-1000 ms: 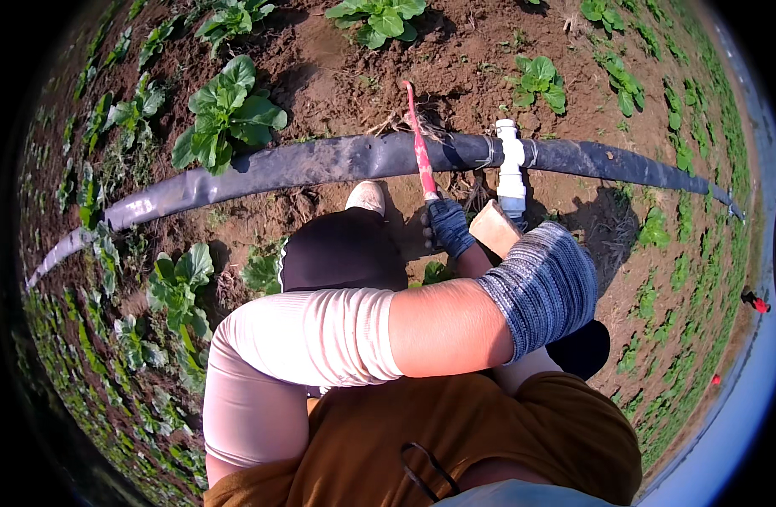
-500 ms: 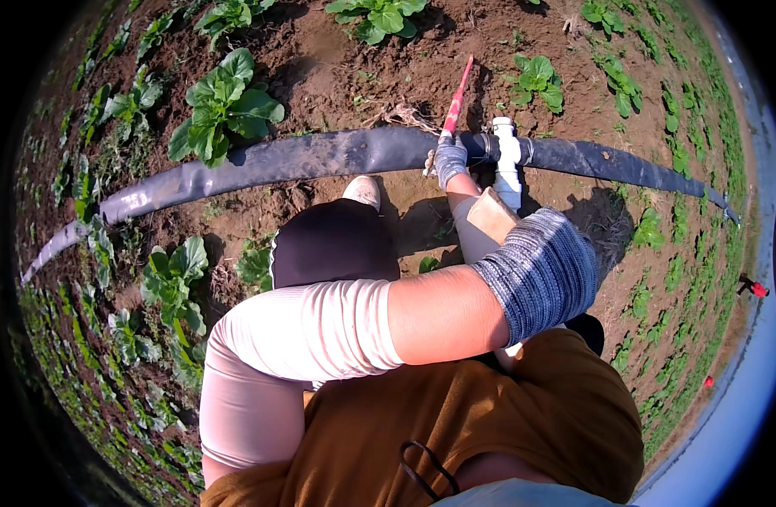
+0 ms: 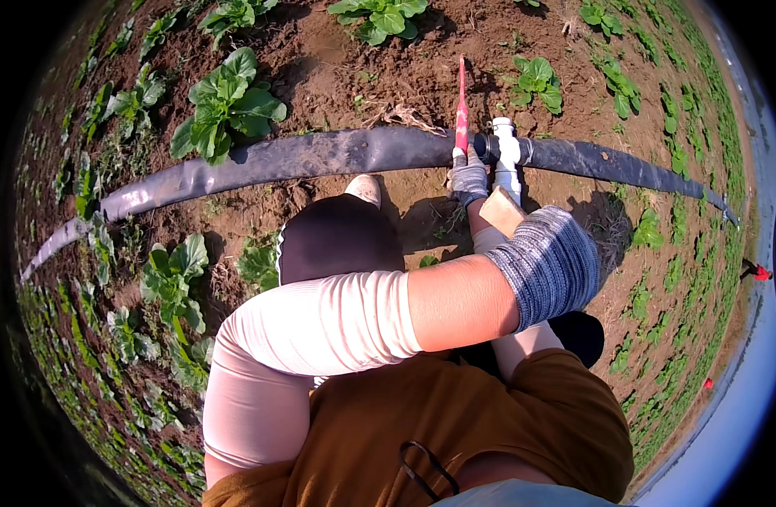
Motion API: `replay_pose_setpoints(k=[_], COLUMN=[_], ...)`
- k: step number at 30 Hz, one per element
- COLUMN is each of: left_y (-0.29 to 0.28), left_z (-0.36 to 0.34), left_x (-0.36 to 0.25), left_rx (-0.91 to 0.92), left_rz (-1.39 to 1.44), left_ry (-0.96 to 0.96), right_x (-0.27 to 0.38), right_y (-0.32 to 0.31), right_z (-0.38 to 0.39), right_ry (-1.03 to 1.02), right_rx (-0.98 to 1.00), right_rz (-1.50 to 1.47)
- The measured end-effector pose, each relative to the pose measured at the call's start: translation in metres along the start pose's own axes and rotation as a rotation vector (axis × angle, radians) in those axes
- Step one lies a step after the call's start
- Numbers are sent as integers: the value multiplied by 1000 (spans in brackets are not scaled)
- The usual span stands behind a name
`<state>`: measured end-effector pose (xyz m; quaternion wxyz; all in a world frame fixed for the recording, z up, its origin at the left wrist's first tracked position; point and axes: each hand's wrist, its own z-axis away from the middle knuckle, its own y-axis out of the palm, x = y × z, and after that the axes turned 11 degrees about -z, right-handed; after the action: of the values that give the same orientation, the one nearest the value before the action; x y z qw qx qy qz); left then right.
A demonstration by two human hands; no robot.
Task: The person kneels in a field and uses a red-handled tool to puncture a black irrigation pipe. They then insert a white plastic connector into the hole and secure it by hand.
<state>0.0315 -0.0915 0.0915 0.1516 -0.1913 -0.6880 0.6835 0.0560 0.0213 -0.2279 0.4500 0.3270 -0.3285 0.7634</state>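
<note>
My left arm crosses in front of me to the right. My left hand [image 3: 550, 258], in a blue-grey knit glove, has a flat-ended tan block [image 3: 502, 211] sticking out from it; its fingers are hidden. Beneath that forearm reaches my right hand [image 3: 468, 179], gloved in grey, closed around the base of a long, tapering red tool [image 3: 462, 114] that points away from me. This hand is at the near edge of a black flexible hose [image 3: 354, 152], just left of a white pipe fitting [image 3: 507, 152] that joins two hose lengths.
Leafy green plants [image 3: 227, 106] grow in rows in the brown soil [image 3: 320, 80]. A light shoe [image 3: 365, 189] and my dark-covered knee [image 3: 337, 241] are near the hose. Far right, a red-clothed figure [image 3: 760, 272] shows at the field's edge.
My right hand has shifted right and slightly toward me, and the red tool now points more directly away. My left forearm and the tan block have moved a little to the right.
</note>
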Motion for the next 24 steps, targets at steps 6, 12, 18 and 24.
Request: replay_pose_setpoints(k=[6, 12, 18, 24], left_y=[17, 9, 23, 8], left_z=[8, 14, 10, 22], left_x=[1, 3, 5, 8], left_rx=[-206, -201, -479, -518], left_rz=[82, 63, 262, 144], left_ry=[8, -48, -12, -102], right_x=[47, 56, 6, -29], right_y=[-4, -7, -13, 26], right_z=[-54, -44, -21, -13], right_ry=[168, 89, -219, -252], right_rx=[132, 102, 101, 265], right_rz=[-248, 142, 146, 62])
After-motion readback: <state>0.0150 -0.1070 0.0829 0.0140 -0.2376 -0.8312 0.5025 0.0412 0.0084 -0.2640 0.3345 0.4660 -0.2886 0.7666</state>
